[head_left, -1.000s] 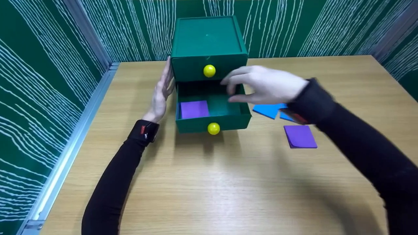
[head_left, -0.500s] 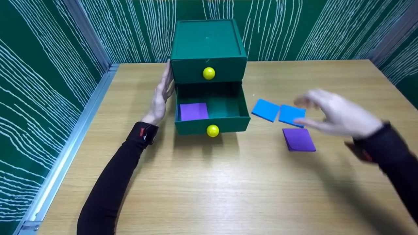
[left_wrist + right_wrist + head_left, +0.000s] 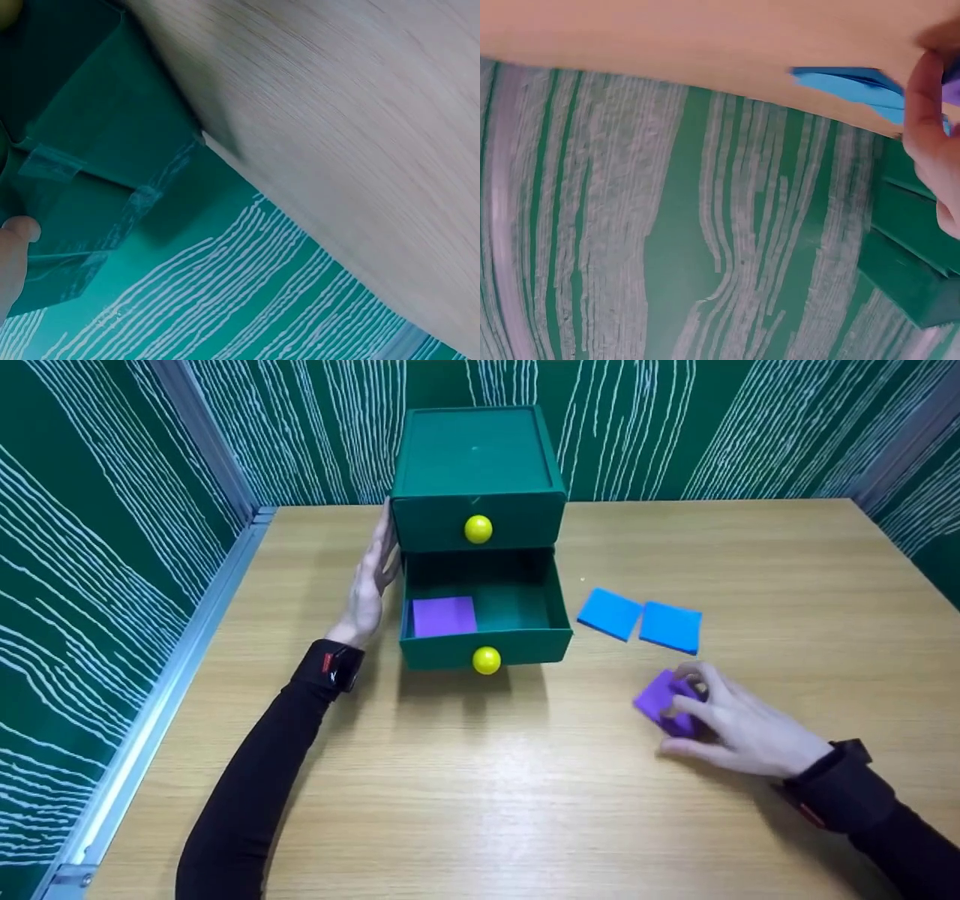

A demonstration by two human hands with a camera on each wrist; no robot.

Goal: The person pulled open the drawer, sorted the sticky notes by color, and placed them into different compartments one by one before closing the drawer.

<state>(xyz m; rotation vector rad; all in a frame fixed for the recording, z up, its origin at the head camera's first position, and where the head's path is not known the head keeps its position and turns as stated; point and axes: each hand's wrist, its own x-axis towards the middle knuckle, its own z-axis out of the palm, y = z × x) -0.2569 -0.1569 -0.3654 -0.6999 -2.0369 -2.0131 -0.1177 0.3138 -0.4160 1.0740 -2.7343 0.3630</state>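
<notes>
A green two-drawer box stands at the back of the table. Its lower drawer is pulled out, with a purple sticky note pad lying at its left. My left hand rests with straight fingers along the box's left side; in the left wrist view a fingertip touches the green wall. My right hand has curled fingers and thumb around another purple sticky note pad on the table, covering part of it. In the right wrist view that pad is mostly cut off behind the fingers.
Two blue sticky note pads lie side by side to the right of the drawer. Yellow round knobs stick out from both drawer fronts. Green walls with white streaks enclose the wooden table.
My right hand has gone from above the drawer, out to the right, then down onto the purple pad. That pad has turned and shifted slightly nearer. The left hand stays put.
</notes>
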